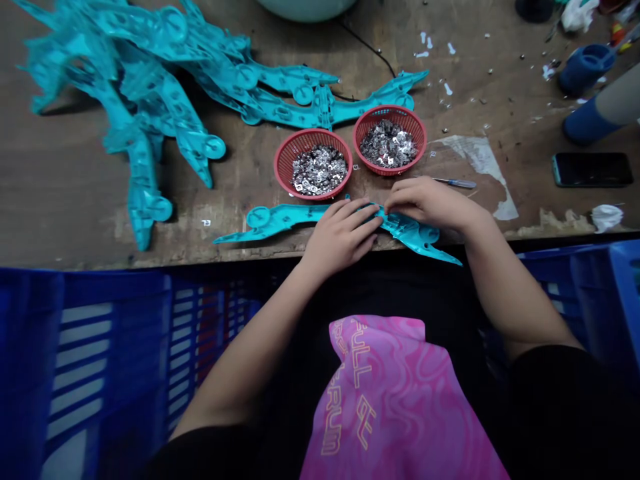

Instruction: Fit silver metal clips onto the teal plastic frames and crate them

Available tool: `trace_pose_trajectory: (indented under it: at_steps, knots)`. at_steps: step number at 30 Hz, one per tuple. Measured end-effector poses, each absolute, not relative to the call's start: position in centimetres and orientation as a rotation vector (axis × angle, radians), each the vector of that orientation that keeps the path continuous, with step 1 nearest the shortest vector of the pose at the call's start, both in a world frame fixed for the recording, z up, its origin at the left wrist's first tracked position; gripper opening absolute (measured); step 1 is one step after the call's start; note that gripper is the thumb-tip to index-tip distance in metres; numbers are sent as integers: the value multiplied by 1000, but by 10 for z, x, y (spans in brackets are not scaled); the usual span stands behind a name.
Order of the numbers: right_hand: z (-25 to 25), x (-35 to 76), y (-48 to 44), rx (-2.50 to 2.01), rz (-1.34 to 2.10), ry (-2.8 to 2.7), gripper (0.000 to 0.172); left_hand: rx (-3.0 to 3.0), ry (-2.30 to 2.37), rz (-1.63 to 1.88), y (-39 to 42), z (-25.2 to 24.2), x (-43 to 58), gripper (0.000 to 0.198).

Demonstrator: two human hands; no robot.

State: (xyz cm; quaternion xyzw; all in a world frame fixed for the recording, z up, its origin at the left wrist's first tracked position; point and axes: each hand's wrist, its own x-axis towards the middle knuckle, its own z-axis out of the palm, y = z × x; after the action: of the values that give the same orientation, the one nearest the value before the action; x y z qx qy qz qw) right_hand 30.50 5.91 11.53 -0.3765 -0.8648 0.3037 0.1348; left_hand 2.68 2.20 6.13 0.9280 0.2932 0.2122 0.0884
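A long turquoise plastic part (300, 215) lies along the table's front edge, its raised middle partly covered by my hands. My left hand (343, 233) rests over that middle, fingers across the part and thumb on the near side, gripping it. Just to the right, my right hand (430, 203) has its fingertips pinched together against the same part; whatever is between them is hidden. Directly beyond my hands stand two red baskets, the left basket (281, 175) and the right basket (423, 143), both holding small shiny metal pieces (320, 170).
More turquoise parts (165, 100) are heaped at the back left. A thin pen-like tool (457, 183) lies behind my right hand. On the right are a phone (593, 169), a blue-ended cylinder (590, 123) and a blue cup (580, 77). Blue crates (37, 333) stand below the table edge.
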Motion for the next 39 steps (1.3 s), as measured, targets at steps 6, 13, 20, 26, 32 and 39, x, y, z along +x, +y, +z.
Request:
trace_pose_trajectory:
  at_steps: [6,13,20,26,32,39]
  knots:
    - [116,300,54,-1153,754,-2599,31,2727,918,561,21,62,28,39]
    - [108,300,55,-1099,729,-2607,30,2798,895,624,22,59,28,40]
    - [92,351,48,-1587,348,-2059,37,2786,925,574,19,60,30,51]
    - [74,377,21,-2054,161,-1814,29,2844,935,597,19,55,29,51]
    - [119,321,-22,-1714,292,-2106,22,2698,1032,692,17,51,28,79]
    - [125,284,-33,-1850,197,-2339,27,2813,955,435,21,60,33,65]
